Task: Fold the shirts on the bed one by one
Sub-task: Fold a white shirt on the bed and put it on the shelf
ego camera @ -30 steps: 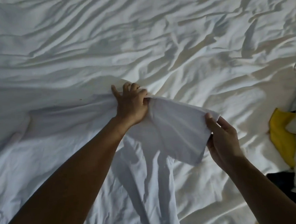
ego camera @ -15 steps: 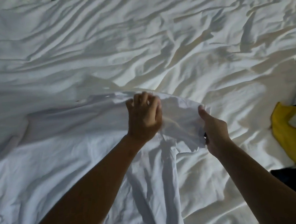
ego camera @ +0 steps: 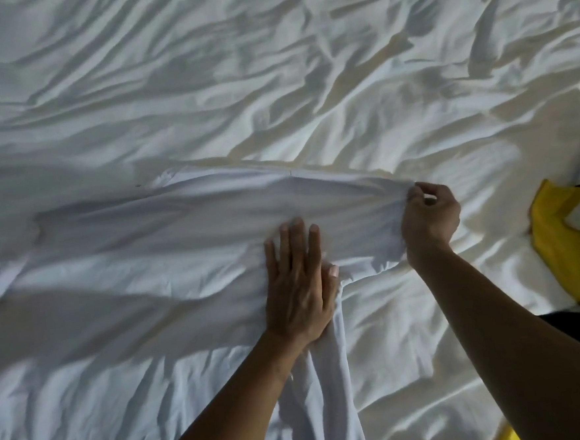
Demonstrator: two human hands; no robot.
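Now, 2 hands on 1 white shirt (ego camera: 179,234): left hand (ego camera: 299,281) flat, fingers straight, pressing the cloth; right hand (ego camera: 431,220) pinches its right end. Shirt spread, wrinkled, approx. mid-bed (ego camera: 271,66). 1 yellow garment (ego camera: 557,235) at bed's right edge.

left hand (ego camera: 298,281) flat on white shirt (ego camera: 179,234), right hand (ego camera: 429,218) pinching its edge

Got a shirt (ego camera: 179,234) spread on the bed sheet (ego camera: 271,66), centre out to 9 o'clock. Also got the left hand (ego camera: 300,284) flat on top near centre, with the right hand (ego camera: 429,220) pinching its edge at 2 o'clock from there. Then a clothes pile (ego camera: 557,239) way out at 3.
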